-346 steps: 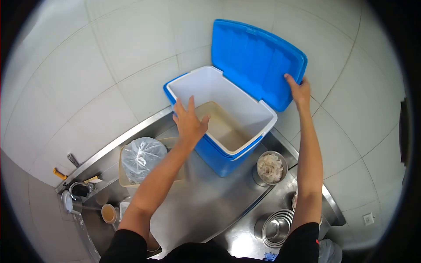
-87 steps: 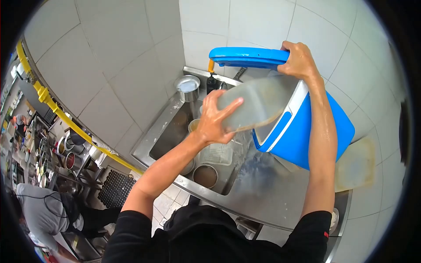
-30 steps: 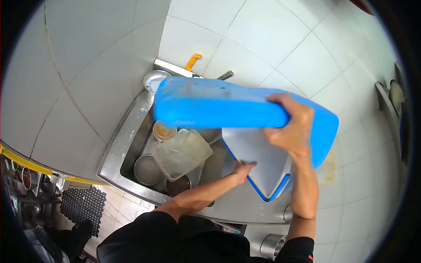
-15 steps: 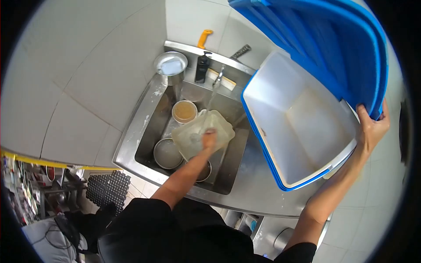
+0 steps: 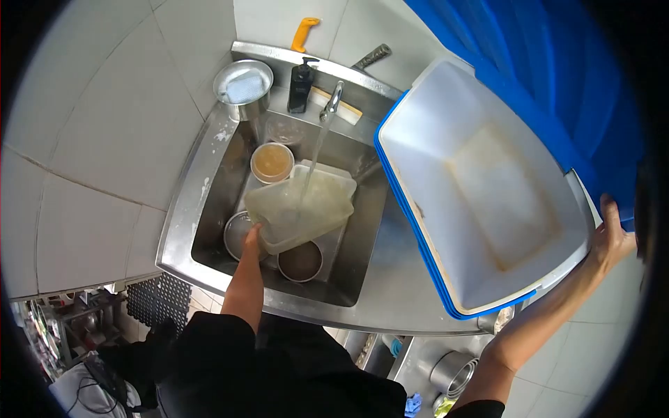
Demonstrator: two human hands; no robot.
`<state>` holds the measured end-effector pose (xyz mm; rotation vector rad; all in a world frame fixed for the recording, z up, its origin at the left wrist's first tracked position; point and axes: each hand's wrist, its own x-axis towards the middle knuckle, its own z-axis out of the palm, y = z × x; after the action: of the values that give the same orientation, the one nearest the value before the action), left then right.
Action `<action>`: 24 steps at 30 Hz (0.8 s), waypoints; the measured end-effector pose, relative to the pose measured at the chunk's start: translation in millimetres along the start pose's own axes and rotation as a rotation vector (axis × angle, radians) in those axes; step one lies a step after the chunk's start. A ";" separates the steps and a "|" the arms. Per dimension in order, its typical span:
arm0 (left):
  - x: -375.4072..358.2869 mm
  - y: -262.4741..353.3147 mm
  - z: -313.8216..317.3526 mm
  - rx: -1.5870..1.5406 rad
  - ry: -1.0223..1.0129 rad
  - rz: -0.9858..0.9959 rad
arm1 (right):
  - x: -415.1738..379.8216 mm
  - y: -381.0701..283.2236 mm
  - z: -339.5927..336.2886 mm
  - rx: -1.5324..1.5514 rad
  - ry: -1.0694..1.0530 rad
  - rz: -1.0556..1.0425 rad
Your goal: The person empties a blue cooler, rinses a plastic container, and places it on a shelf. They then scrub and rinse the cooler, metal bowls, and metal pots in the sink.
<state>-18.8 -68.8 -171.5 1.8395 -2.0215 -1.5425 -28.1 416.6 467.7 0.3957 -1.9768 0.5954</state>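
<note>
In the sink (image 5: 346,289), my left hand (image 5: 255,240) grips the near left edge of a shallow, translucent plastic tray (image 5: 324,202), thumb on top, other fingers hidden. Water from the tap (image 5: 333,101) runs onto the tray. Around and partly under it stand a bowl of brownish liquid (image 5: 272,163), a round metal pan (image 5: 237,233) and another round pan with dark contents (image 5: 300,262). My right hand (image 5: 613,237) is closed on the corner of a large blue lid (image 5: 536,83), tilted up over a white cooler box (image 5: 502,195) with stained inner walls.
Behind the sink stand a black pump bottle (image 5: 300,86), a brush (image 5: 345,110) and a metal pot (image 5: 245,87) holding a pale blue sponge. An orange handle (image 5: 304,33) and a dark handle (image 5: 374,57) show by the wall. Below the counter are metal pots (image 5: 453,373).
My left hand has moved from the middle of the tray to its near left edge, and the tray has turned slightly. The blue lid stays in my right hand; the view has shifted.
</note>
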 end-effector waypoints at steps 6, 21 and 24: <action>-20.9 2.4 13.2 -0.386 -0.801 -0.274 | -3.1 -35.3 33.5 -0.063 0.070 -0.011; -140.2 109.5 -172.5 0.114 0.217 1.303 | 1.0 -75.0 51.9 -0.118 -0.066 0.118; -137.5 108.0 -159.7 -0.267 0.049 0.963 | 0.4 -76.8 52.8 -0.066 -0.069 0.086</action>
<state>35.2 -83.9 58.5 0.5997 -2.0326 -1.3135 -27.6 323.5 466.1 0.2954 -2.0823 0.5763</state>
